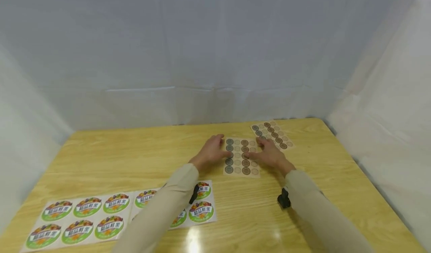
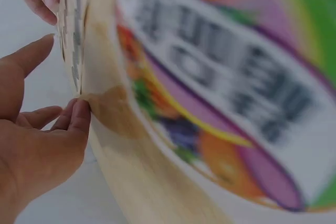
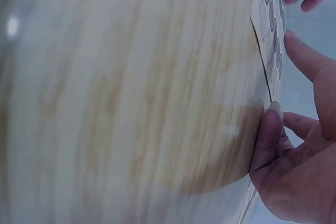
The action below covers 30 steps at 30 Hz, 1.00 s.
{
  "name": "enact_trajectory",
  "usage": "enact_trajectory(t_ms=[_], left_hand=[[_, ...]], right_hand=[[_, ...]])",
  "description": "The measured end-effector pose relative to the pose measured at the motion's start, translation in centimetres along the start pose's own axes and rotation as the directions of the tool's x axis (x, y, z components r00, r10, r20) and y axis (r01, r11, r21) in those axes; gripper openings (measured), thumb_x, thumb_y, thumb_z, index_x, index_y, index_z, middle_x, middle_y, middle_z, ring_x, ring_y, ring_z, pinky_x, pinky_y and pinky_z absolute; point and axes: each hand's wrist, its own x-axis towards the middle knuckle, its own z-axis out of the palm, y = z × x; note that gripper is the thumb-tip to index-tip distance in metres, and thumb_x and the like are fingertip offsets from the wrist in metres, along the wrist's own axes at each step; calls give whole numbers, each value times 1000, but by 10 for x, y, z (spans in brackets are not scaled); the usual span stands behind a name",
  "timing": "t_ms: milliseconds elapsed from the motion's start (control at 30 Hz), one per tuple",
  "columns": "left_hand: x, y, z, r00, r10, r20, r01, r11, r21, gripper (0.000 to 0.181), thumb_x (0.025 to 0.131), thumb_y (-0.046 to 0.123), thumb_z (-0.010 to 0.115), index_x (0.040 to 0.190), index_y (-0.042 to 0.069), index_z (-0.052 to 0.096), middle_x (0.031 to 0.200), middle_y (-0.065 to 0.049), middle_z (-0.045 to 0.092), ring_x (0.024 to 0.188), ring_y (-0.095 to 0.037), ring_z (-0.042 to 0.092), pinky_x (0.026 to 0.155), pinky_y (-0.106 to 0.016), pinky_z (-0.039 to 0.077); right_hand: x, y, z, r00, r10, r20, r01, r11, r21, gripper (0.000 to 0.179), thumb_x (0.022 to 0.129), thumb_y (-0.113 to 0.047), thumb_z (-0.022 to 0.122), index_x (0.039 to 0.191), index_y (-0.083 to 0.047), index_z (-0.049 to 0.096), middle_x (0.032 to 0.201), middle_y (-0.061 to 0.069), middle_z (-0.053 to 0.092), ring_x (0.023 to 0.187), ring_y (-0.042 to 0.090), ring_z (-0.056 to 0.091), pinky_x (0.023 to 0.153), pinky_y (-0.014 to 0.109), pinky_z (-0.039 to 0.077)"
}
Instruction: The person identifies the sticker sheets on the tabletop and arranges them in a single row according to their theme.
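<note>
A sheet of round stickers (image 1: pixel 237 169), with columns of dark and pale circles, lies flat on the wooden table. At its left edge is my left hand (image 1: pixel 211 152); the fingertips (image 2: pixel 82 109) touch the edge, while the thumb extends over the sheet, apart from those fingers. Opposite, my right hand (image 1: pixel 269 155) has its fingertips (image 3: pixel 274 113) at the sheet's right edge, its thumb likewise reaching over the circles. Just behind the right hand lies a second similar sheet (image 1: pixel 286 137), turned at an angle and partly covered by that hand.
Larger white sheets with fruit-printed round labels (image 1: pixel 76 231) lie at the table's front left, partly beneath my left forearm. Pale sheeting (image 1: pixel 188 58) hangs behind the wooden table (image 1: pixel 134 152) and along both sides. A black strap device (image 1: pixel 284 198) sits at my right wrist.
</note>
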Motion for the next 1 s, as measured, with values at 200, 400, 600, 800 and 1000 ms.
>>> enact_trajectory(t_ms=[200, 400, 600, 800, 1000], left_hand=[[5, 0, 5, 1000, -17, 18, 16, 999, 39, 70, 81, 27, 77, 135, -5, 45, 119, -18, 49, 111, -31, 46, 100, -40, 37], [3, -4, 6, 999, -32, 31, 32, 999, 10, 69, 82, 29, 77, 134, -3, 47, 118, -17, 45, 107, -30, 44, 97, -40, 38], [2, -6, 2, 999, -23, 34, 23, 1000, 16, 70, 80, 29, 78, 135, -3, 48, 113, -14, 45, 105, -29, 43, 95, -40, 38], [1, -7, 0, 999, -19, 35, 18, 1000, 23, 70, 78, 27, 80, 134, -2, 48, 109, -13, 46, 99, -27, 43, 92, -39, 38], [2, -7, 0, 999, -20, 32, 19, 999, 27, 74, 77, 27, 81, 136, -2, 47, 110, -13, 48, 99, -26, 44, 92, -38, 39]], right_hand=[[-3, -1, 2, 1000, 22, 20, -22, 1000, 13, 92, 83, -54, 67, 150, -4, 27, 142, 26, 31, 125, 42, 40, 102, 54, 31], [-5, 0, 4, 999, 12, 37, -13, 999, 37, 94, 82, -55, 68, 150, -4, 27, 143, 25, 30, 127, 41, 38, 103, 53, 31], [-5, -6, 6, 1000, -1, 28, 2, 998, -62, 96, 82, -58, 67, 150, -4, 27, 147, 26, 25, 131, 42, 32, 103, 56, 29], [-6, -11, 8, 1000, 20, 20, -18, 993, -113, 96, 80, -59, 67, 150, -6, 28, 148, 28, 22, 130, 44, 33, 100, 58, 32], [-5, -12, 8, 1000, 20, 7, -19, 991, -130, 95, 80, -60, 67, 149, -6, 29, 145, 28, 26, 126, 44, 38, 99, 57, 34]])
